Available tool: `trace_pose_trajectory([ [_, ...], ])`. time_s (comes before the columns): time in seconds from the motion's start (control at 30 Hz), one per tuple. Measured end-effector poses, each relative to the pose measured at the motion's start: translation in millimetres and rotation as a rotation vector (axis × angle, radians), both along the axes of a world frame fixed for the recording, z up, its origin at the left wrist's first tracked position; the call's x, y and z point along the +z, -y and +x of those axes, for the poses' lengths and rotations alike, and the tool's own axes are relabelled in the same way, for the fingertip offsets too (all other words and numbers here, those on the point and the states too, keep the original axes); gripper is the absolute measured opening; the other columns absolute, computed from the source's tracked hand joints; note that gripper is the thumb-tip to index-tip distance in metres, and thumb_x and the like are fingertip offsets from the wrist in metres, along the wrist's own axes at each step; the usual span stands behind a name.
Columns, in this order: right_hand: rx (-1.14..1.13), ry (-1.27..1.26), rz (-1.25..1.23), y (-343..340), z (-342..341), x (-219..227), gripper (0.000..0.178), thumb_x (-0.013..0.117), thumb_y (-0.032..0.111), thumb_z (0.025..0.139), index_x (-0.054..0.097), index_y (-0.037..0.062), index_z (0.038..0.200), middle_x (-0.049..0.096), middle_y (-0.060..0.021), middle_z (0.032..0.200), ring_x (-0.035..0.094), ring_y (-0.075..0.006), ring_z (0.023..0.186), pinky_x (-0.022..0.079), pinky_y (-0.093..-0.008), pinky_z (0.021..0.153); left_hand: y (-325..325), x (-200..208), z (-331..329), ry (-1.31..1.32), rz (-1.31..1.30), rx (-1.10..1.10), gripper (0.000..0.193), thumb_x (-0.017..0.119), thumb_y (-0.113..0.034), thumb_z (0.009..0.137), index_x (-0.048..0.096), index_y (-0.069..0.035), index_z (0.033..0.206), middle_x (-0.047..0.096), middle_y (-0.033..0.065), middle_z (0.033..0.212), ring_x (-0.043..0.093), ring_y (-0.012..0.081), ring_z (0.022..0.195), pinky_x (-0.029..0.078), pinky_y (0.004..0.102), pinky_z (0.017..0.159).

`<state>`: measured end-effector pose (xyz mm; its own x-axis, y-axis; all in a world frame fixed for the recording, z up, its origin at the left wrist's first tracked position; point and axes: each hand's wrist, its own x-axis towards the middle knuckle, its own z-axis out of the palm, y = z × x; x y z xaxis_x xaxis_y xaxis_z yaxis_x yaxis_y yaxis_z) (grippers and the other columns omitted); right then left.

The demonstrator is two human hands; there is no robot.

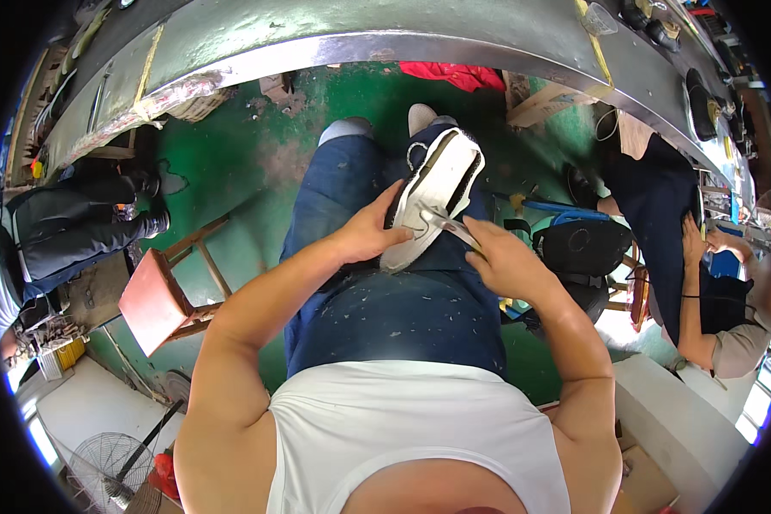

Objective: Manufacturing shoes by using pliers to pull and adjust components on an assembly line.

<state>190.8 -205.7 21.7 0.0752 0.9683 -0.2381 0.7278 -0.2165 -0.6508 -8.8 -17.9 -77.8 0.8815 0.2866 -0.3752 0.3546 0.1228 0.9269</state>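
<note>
A shoe point(447, 163) with a white underside and a dark edge lies tilted across my lap, its underside turned up. Along its left edge, my left hand point(370, 226) is closed round it, thumb pressed on the white face. My right hand point(507, 259) grips the handles of metal pincers point(451, 224). The head of the pincers rests on or just over the near part of the white underside. Whether its jaws bite on anything is too small to tell. Under the shoe are my dark blue trousers point(338, 184), flecked with light scraps.
A metal-edged workbench point(360, 50) spans the far side. On the left stand a red-topped stool point(156, 300), a seated person point(68, 223) and a wire fan point(107, 458). To the right are a black bag point(584, 248) and a co-worker point(720, 300). Red cloth point(454, 75) hangs below the bench.
</note>
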Motion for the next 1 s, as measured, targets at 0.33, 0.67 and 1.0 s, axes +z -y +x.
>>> trace_pose_trajectory([
  [0.33, 0.295, 0.158, -0.321, -53, 5, 9, 0.023, 0.064, 0.016, 0.088, 0.061, -0.0045, 0.098, 0.067, -0.0251, 0.085, 0.067, -0.0432, 0.088, 0.052, -0.0511, 0.079, 4, 24, 13, -0.050, -0.770, 0.366, 0.078, 0.026, -0.061, 0.105, 0.022, -0.005, 0.158, 0.037, 0.0128, 0.157, 0.041, 0.0222, 0.140, 0.031, 0.0363, 0.116],
  [0.67, -0.068, -0.328, -0.289, -35, -31, -28, 0.025, 0.064, 0.022, 0.091, 0.061, 0.0009, 0.103, 0.066, -0.0250, 0.091, 0.063, -0.0449, 0.092, 0.049, -0.0485, 0.082, 5, -20, 26, -0.185, 0.214, 0.477, 0.058, 0.029, -0.043, 0.109, 0.062, 0.001, 0.130, 0.065, 0.0258, 0.122, 0.061, 0.0376, 0.116, 0.046, 0.0387, 0.101],
  [1.0, -0.030, 0.345, -0.202, -45, -4, -23, 0.036, 0.063, 0.016, 0.092, 0.051, -0.0051, 0.118, 0.064, -0.0245, 0.108, 0.064, -0.0447, 0.095, 0.051, -0.0492, 0.081, 8, -4, 23, 0.100, 0.640, 0.291, 0.044, 0.041, -0.022, 0.106, 0.048, 0.001, 0.142, 0.057, 0.0286, 0.132, 0.062, 0.0443, 0.112, 0.049, 0.0423, 0.099],
])
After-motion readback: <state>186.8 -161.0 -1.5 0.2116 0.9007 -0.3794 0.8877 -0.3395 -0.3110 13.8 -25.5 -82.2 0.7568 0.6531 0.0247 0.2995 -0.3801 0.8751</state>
